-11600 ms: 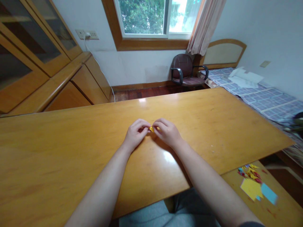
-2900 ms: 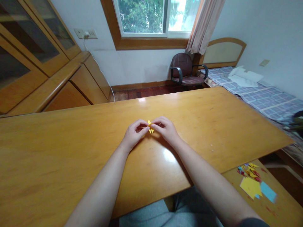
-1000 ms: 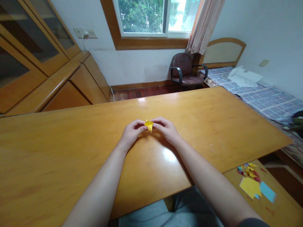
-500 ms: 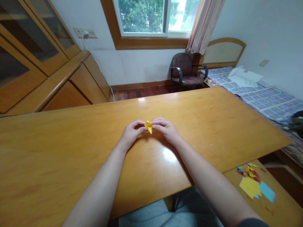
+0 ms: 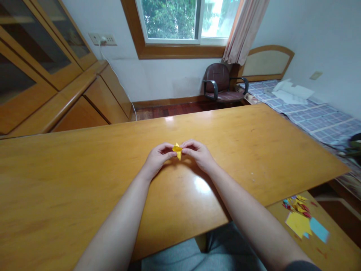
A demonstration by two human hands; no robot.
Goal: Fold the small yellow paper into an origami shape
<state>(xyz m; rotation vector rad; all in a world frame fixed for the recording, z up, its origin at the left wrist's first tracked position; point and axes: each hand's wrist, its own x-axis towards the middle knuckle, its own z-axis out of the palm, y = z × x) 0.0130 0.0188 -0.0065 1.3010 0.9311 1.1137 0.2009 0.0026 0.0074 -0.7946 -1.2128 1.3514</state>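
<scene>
A small folded yellow paper piece (image 5: 177, 149), with points at its top and bottom, is held just above the wooden table (image 5: 107, 165). My left hand (image 5: 160, 156) pinches its left side between thumb and fingers. From the right, my right hand (image 5: 197, 152) pinches the opposite side the same way. Between the two hands the middle of the paper looks spread and rounded. The fingertips cover its side edges.
On a lower surface at the right lie yellow paper sheets (image 5: 298, 224), a light blue sheet (image 5: 319, 229) and a pile of colourful folded paper pieces (image 5: 299, 204). Beyond the table stand a brown armchair (image 5: 220, 81) and a bed (image 5: 316, 109). A cabinet (image 5: 76, 90) is at the left.
The middle of the yellow paper piece looks wider and rounder than before, with its top point showing above. Both hands keep their pinch in nearly the same place.
</scene>
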